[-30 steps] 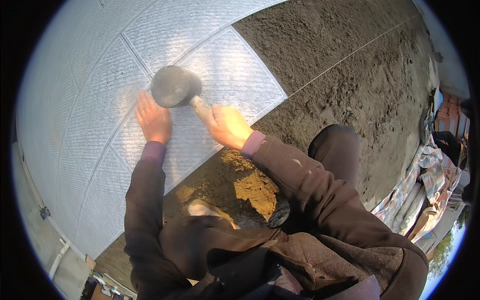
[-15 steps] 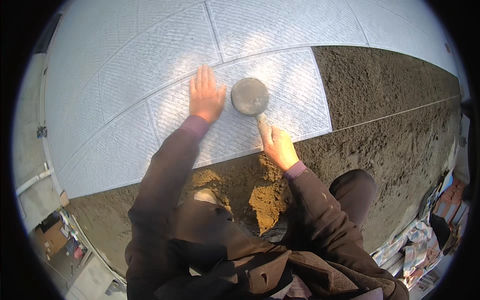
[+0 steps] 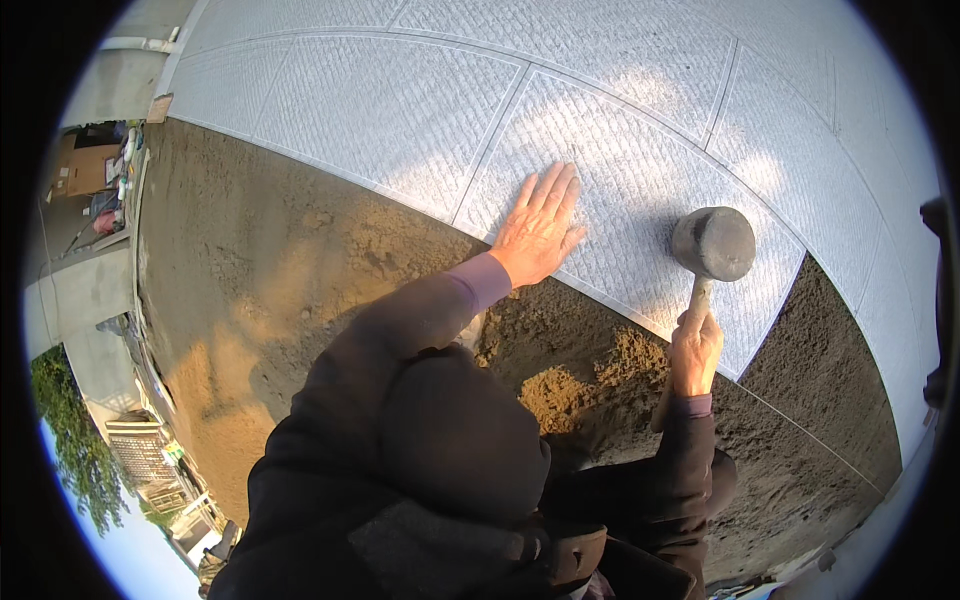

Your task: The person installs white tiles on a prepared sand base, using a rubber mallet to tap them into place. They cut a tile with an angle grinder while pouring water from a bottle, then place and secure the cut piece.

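My left hand (image 3: 536,226) lies flat with fingers spread on a pale grey, ridged stone slab (image 3: 620,250), near its lower edge. My right hand (image 3: 697,350) grips the handle of a rubber mallet (image 3: 713,242), whose round dark head is over the right part of the same slab. Matching slabs (image 3: 370,120) lie around it, with narrow joints between them. Loose damp mortar (image 3: 560,400) is heaped just below the slab's near edge, by my knees.
Rough mortar bed (image 3: 250,240) spreads to the left and right of me, crossed at the right by a taut string (image 3: 830,450). At the far left are a white pipe (image 3: 140,44), a cardboard box (image 3: 80,165), assorted clutter and a tree (image 3: 80,430).
My view has swung round, so hands and slabs appear further right. The mallet now sits further to the right of my left hand, which stays spread on the slab.
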`<move>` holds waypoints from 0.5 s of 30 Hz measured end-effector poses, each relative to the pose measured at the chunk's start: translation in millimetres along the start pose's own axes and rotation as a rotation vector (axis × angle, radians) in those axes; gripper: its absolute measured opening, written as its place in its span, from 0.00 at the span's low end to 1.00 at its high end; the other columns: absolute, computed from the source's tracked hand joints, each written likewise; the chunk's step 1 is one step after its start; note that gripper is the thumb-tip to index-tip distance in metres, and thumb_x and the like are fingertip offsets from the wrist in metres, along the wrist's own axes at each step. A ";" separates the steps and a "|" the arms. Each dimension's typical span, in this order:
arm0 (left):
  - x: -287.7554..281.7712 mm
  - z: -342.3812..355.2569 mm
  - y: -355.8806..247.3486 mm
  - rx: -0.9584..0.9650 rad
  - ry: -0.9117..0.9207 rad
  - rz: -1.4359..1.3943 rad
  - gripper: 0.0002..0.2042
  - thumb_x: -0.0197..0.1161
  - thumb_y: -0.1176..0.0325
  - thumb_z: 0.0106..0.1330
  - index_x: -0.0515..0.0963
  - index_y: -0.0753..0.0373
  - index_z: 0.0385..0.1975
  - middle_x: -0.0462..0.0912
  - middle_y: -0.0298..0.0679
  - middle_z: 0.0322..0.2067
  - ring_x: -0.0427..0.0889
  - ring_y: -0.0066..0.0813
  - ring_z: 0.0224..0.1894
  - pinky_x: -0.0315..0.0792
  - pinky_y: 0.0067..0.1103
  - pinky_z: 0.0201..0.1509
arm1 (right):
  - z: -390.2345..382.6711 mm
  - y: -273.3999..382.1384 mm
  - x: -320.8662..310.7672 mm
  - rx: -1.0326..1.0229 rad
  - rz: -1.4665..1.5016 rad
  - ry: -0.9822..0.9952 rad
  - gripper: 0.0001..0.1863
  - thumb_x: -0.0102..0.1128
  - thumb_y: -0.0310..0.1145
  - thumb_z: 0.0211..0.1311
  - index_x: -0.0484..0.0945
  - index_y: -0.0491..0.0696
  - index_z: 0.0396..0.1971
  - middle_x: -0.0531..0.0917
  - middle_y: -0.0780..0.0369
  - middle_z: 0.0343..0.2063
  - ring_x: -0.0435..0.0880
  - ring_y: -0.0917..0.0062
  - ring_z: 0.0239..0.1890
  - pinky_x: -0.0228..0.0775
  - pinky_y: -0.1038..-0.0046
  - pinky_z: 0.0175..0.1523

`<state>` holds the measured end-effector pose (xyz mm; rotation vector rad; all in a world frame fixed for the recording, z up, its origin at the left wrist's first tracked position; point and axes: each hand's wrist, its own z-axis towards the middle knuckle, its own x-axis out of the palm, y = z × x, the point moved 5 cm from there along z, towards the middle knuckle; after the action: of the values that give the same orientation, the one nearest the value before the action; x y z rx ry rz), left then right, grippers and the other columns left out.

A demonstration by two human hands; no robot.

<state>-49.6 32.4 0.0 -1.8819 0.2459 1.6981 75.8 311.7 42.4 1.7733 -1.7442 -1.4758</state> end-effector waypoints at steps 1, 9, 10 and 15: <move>0.1 -5.1 1.1 0.009 -0.044 -0.030 0.37 0.51 0.50 0.80 0.53 0.74 0.77 0.50 0.55 0.80 0.45 0.51 0.83 0.40 0.46 0.85 | -8.0 8.8 0.1 -0.055 -0.027 0.006 0.34 0.46 0.57 0.83 0.73 0.40 0.24 0.72 0.65 0.19 0.66 0.81 0.24 0.61 0.72 0.30; -2.4 -2.0 -4.0 -0.039 0.030 -0.016 0.36 0.48 0.50 0.81 0.52 0.72 0.79 0.47 0.50 0.81 0.39 0.44 0.85 0.33 0.41 0.86 | -14.1 55.4 39.7 -0.127 -0.253 0.205 0.33 0.46 0.56 0.83 0.76 0.38 0.29 0.73 0.64 0.20 0.69 0.82 0.26 0.64 0.71 0.31; -2.5 -3.2 -5.3 -0.043 0.029 -0.013 0.36 0.47 0.50 0.81 0.52 0.71 0.79 0.47 0.49 0.81 0.39 0.43 0.85 0.32 0.40 0.86 | -12.9 60.4 36.0 -0.223 -0.321 0.131 0.32 0.48 0.55 0.83 0.77 0.38 0.30 0.74 0.63 0.19 0.70 0.82 0.25 0.64 0.71 0.31; -2.2 -3.2 -2.5 -0.031 -0.013 0.082 0.37 0.48 0.48 0.80 0.54 0.71 0.78 0.47 0.48 0.81 0.40 0.41 0.85 0.32 0.40 0.86 | -26.0 41.8 35.3 -0.182 -0.167 0.169 0.32 0.49 0.54 0.82 0.78 0.36 0.34 0.78 0.61 0.20 0.72 0.81 0.26 0.69 0.71 0.32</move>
<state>-46.0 32.2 2.9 -1.9062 0.2960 1.7776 62.5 259.1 69.4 1.9225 -1.3651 -1.4474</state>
